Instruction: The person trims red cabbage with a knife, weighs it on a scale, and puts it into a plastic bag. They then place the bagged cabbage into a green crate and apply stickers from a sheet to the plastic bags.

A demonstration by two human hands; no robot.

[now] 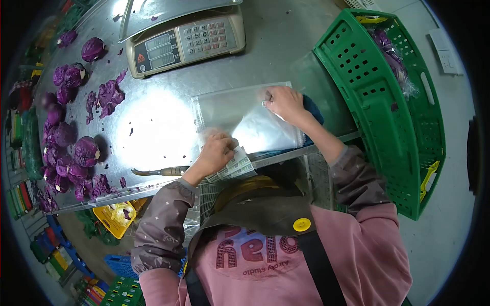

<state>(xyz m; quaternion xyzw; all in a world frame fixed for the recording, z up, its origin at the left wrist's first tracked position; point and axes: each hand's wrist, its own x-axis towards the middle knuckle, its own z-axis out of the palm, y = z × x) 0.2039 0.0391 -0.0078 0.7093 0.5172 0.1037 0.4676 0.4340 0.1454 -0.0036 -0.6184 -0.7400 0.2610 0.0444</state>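
Observation:
A stack of clear plastic bags point(240, 109) lies flat near the front edge of the metal table. My right hand point(287, 103) is over its right part, fingers pinched together on something small and pale that I cannot make out. At the stack's lower left corner, my left hand point(217, 154) has its fingers curled in, against a sheet of printed labels point(239, 164) that hangs over the table edge. Part of a blue cloth point(312, 110) shows beside the bags on the right. A curved knife with a wooden handle point(171, 171) rests left of my left hand.
A weighing scale point(186, 43) stands at the back of the metal table point(275, 56). Several purple cabbages point(86, 151) and loose leaves point(109, 97) lie on the left. A green crate point(375, 107) stands at the right. Below left is a yellow basket point(113, 223).

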